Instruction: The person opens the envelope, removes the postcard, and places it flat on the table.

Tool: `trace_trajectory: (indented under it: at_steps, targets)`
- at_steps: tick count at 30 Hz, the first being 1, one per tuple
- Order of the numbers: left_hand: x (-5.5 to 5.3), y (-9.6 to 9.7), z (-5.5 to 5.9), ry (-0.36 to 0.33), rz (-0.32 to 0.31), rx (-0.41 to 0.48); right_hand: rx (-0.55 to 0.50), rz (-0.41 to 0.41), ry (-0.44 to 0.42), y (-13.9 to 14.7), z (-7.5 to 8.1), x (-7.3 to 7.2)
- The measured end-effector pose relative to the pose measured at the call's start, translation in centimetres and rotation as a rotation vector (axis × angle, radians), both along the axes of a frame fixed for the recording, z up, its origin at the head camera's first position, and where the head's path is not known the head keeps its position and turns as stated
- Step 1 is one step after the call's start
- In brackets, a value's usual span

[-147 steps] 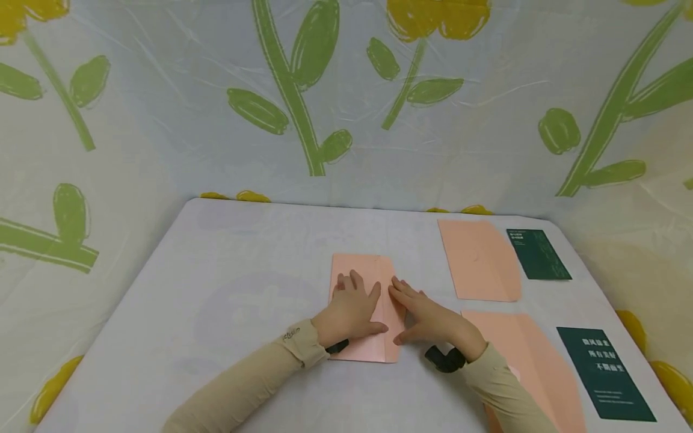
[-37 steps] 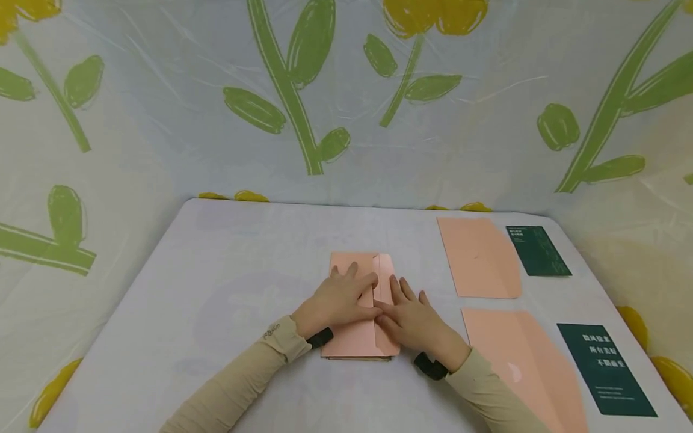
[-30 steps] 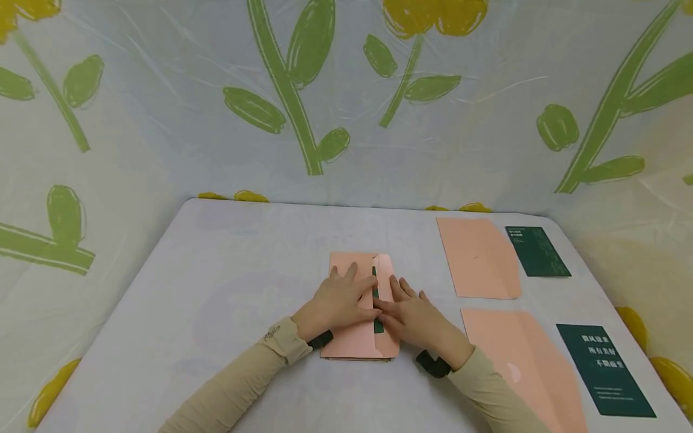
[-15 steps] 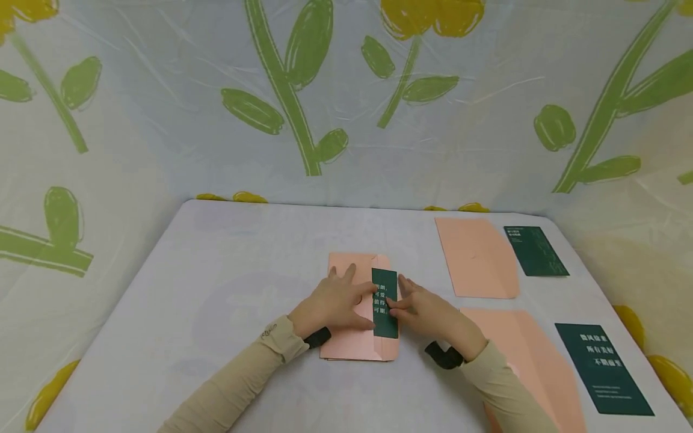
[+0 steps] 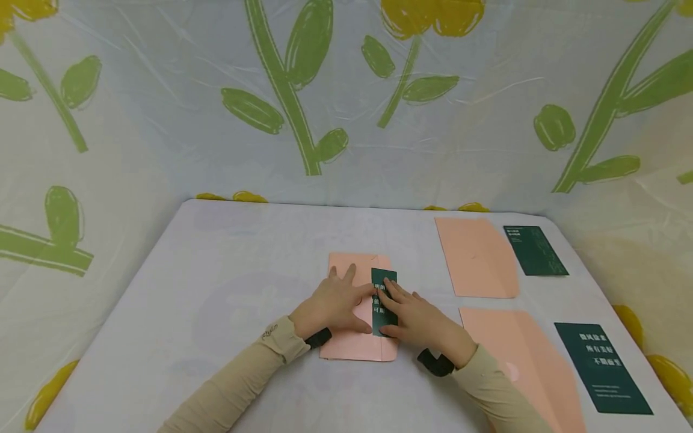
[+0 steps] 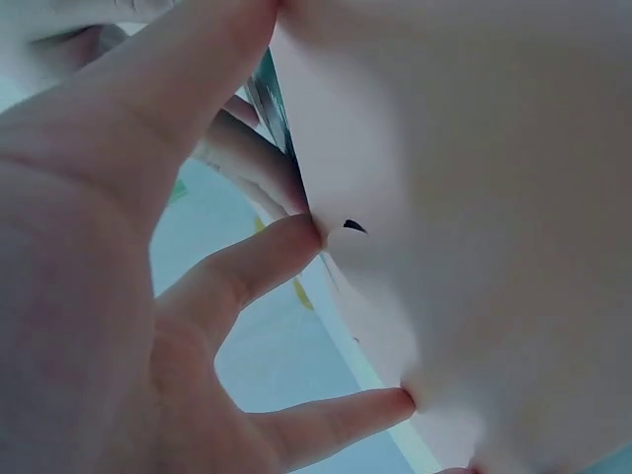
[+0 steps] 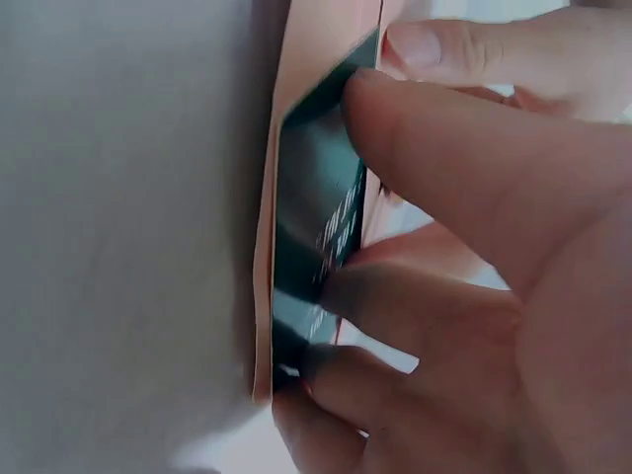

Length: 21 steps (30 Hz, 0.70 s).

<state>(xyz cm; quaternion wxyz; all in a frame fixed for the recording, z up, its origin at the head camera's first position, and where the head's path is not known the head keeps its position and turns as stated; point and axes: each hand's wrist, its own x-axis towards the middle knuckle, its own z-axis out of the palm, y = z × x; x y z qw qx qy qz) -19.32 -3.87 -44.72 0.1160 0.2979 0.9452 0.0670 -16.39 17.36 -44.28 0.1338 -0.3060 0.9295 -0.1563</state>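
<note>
A pink envelope lies on the table, with edges below it that suggest a stack. A dark green card with white lettering sticks out of its opening on the right; the rest is hidden inside. My left hand rests spread on the envelope, thumb and forefinger near the opening's edge. In the left wrist view, its fingertips press the pink paper. My right hand lies on the card's exposed part. In the right wrist view, its thumb and fingers touch the green card apart from each other.
To the right lie two more pink envelopes, one farther back and one nearer, partly under my right sleeve. Beside them are two green cards, the far one and the near one. A flower-printed cloth stands behind the table.
The green card has come out rightward from the envelope's opening over the last second. My right hand has since shifted from the card's right edge onto its face. The left hand has barely moved.
</note>
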Motion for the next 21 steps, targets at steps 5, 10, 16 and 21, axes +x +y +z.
trace_trajectory:
  at_steps: [5,10,16,21]
  targets:
    - [0.0,-0.1,0.0,0.016,0.002,-0.021,0.005,-0.012,0.023,0.1,0.1,-0.3]
    - [0.1,-0.1,0.3,-0.015,0.037,-0.028,0.007,-0.029,0.018,0.5,0.1,-0.6]
    - [0.3,-0.2,0.6,-0.067,0.073,-0.061,-0.01,-0.038,0.002,0.9,0.5,-0.9]
    - [0.3,-0.4,0.8,-0.088,0.08,-0.08,-0.021,-0.053,-0.033,1.3,0.9,-1.1]
